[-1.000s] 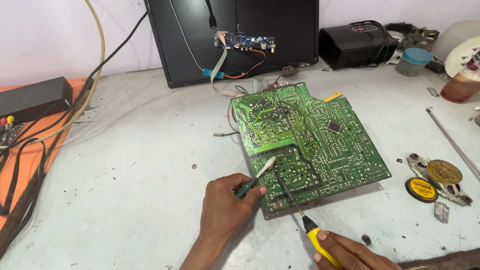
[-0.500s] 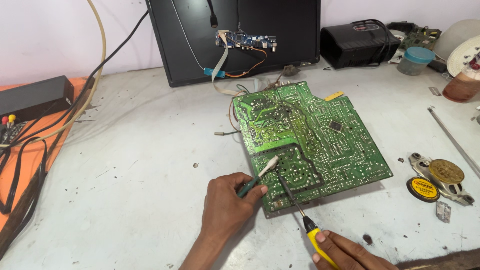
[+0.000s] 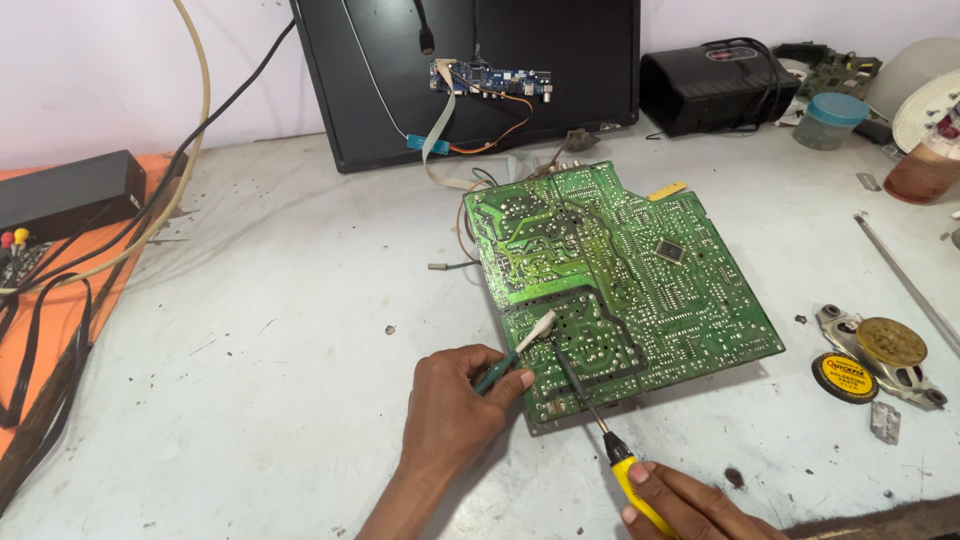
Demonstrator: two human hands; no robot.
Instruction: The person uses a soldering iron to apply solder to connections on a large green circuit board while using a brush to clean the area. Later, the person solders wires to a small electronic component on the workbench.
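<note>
Pointing up-left: soldering iron [image 3: 590, 405] in right hand [image 3: 690, 505] | tip on circuit board [image 3: 620, 270]

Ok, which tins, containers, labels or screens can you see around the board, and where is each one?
Round tin: right of the green circuit board, flat on the table, black with a yellow ring label.
Monitor: upright behind the board, black back panel facing us, small blue board wired to it.
Small jar: far right at the back, clear with a teal lid.
Bottle: right edge, brownish, label partly cut off.
</note>
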